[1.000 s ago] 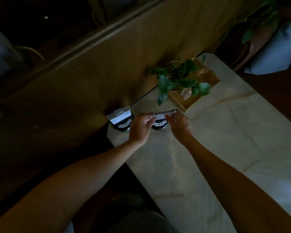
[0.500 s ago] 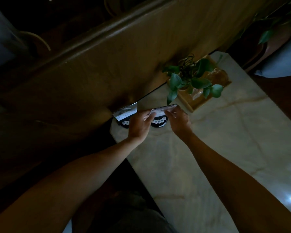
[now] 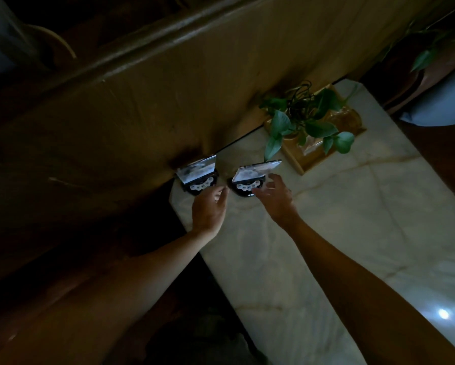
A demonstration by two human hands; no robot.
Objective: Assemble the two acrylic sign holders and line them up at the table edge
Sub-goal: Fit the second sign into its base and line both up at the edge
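Observation:
Two acrylic sign holders stand side by side at the far corner of the pale marble table [image 3: 352, 233]. Each has a dark round base with white marks and a clear upright panel. The left sign holder [image 3: 198, 173] sits at the table's corner; the right sign holder [image 3: 254, 173] stands a short gap away. My left hand [image 3: 208, 209] hovers just in front of the gap between them, fingers apart, holding nothing. My right hand [image 3: 273, 194] is beside the right holder's base, fingers spread, not gripping it.
A green leafy plant [image 3: 302, 119] in a wooden tray [image 3: 326, 143] stands just right of the holders. A brown padded wall [image 3: 142, 114] runs along the table's far edge. The table's left edge drops into darkness. The scene is dim.
Both hands held the clear panel over the right base before. Now the panel stands in that base and both hands have let go and drawn back slightly.

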